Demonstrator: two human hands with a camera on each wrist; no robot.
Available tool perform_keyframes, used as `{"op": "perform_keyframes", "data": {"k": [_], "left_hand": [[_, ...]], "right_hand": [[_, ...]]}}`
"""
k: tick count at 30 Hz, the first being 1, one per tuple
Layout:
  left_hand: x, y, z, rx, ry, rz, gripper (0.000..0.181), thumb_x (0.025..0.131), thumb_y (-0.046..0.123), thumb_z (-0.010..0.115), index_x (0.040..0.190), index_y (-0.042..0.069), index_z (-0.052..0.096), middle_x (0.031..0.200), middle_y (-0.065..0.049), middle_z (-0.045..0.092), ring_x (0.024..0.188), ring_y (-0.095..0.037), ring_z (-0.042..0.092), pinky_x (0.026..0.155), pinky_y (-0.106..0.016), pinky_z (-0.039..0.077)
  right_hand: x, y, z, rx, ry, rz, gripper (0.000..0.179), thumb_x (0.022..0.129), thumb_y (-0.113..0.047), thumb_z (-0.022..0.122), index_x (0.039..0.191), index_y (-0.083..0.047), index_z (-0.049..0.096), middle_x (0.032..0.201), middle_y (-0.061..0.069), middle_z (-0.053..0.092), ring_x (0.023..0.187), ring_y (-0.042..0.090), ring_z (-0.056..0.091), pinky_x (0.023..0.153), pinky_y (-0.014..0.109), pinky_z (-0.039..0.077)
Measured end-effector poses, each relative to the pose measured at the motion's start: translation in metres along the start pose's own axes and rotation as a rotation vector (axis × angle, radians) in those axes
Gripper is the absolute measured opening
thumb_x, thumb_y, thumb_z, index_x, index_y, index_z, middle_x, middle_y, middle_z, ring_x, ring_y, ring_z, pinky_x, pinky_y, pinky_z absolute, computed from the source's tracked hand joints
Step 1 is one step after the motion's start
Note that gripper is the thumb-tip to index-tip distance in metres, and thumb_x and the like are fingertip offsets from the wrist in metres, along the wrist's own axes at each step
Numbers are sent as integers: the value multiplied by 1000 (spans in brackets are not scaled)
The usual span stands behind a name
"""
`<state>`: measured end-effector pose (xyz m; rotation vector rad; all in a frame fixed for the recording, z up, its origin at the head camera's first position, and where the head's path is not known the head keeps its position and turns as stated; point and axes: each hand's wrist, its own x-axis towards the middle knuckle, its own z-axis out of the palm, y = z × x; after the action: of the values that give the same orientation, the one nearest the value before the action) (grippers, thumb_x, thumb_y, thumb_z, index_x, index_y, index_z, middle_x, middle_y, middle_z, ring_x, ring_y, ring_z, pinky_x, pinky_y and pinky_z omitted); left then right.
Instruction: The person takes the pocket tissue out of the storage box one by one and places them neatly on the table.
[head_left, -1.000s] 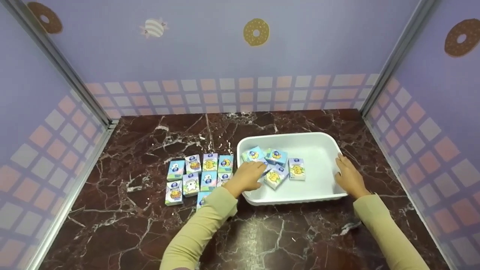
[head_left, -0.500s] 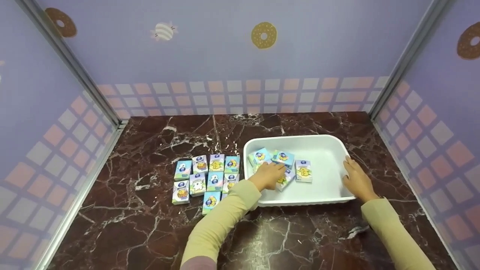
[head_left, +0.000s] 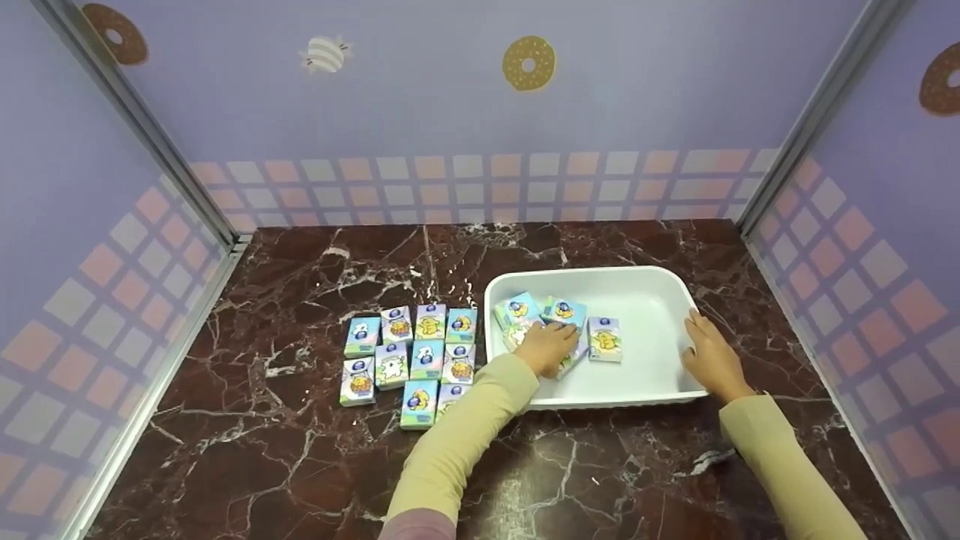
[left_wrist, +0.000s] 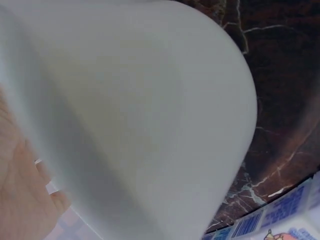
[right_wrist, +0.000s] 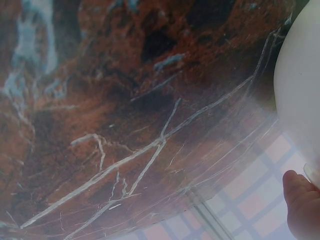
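Walls of lilac colour stand along the back, left and right edges of the dark red marbled tabletop. A white plastic tray with rounded corners lies nearer to the right edge of it than to the left. The right hand grips the tray's right rim, with the thumb on the inner side. The left hand is in the tray's left half, its fingers bent down upon small rectangular cardboard boxes, blue and lilac; whether they pinch one, I cannot tell. Further boxes lie close together beside the tray's left edge.
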<state>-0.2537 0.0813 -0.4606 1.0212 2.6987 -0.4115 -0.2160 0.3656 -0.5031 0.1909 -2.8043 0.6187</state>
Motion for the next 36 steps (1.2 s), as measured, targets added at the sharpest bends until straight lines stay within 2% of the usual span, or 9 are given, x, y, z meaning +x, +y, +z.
{"op": "perform_keyframes", "data": {"k": [11,14,19,20,28,36], "left_hand": [[6,3,4,46,-4,-34,71,78,35,61,139,21,27,144,5,28,131,-16,28,107,-37,26],[11,4,9,41,23,-36,69,77,31,62,138,20,31,139,3,34,128,-16,32,105,-37,29],[13,6,13,52,5,-53,60,80,22,57,135,18,35,131,2,41,122,-15,37,102,-35,32],[10,6,9,48,0,-54,58,80,20,56,134,18,36,130,2,42,121,-15,38,101,-35,33],[10,7,11,-18,-16,-62,58,80,13,54,135,14,35,134,-1,41,125,-18,36,108,-37,25],[6,4,9,-47,5,-49,52,80,13,53,130,12,40,129,-3,45,121,-18,39,106,-34,28]], "right_hand": [[0,2,-3,2,-3,12,51,73,0,48,122,13,43,135,23,35,123,43,31,99,53,28],[0,1,-3,1,-7,15,51,73,1,48,122,13,43,135,23,35,123,42,31,100,53,28],[1,1,-1,1,-45,24,52,74,1,48,124,13,42,137,23,33,125,41,29,102,51,26],[1,1,-1,0,-44,24,51,74,2,48,124,13,42,137,23,33,125,41,29,102,51,26],[1,1,-1,-7,-17,8,50,73,3,49,122,14,43,135,24,35,124,42,31,101,51,27],[1,0,0,-5,-44,27,51,74,3,48,123,13,42,136,24,33,124,41,29,101,53,26]]}}
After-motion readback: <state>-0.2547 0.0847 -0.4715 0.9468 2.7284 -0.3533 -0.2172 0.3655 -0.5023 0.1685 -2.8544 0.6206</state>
